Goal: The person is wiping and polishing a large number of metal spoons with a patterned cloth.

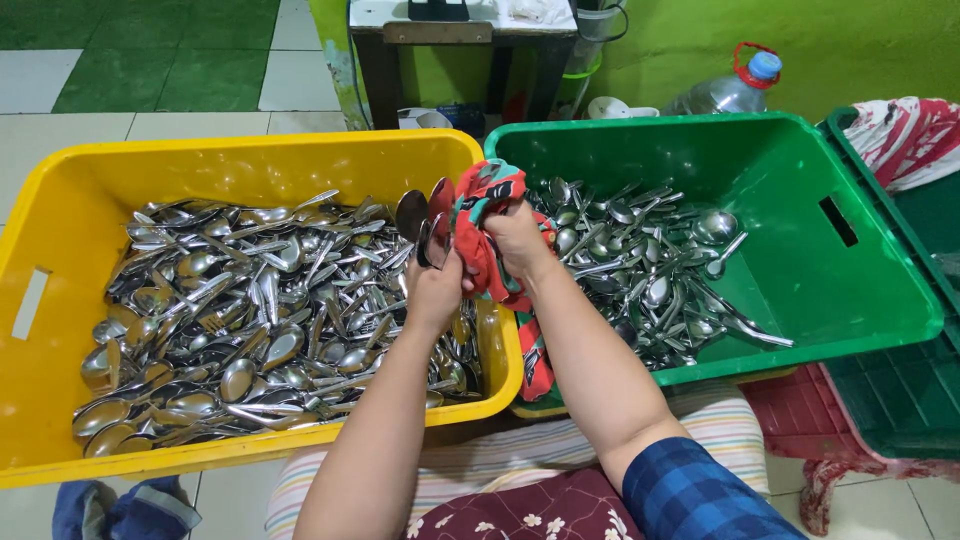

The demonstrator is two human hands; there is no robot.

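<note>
The person's left hand [432,290] is closing its fingers around a small bunch of spoons [425,222], bowls pointing up, above the seam between two tubs. The right hand [518,238] is gripping a red patterned cloth [484,215] bunched against those spoons, its tail hanging down toward six o'clock. At nine o'clock from the hands, a yellow tub [60,200] is sitting heaped with steel cutlery [250,310]. At three o'clock, a green tub [800,170] is holding a smaller pile of spoons [640,260] along its left side
</note>
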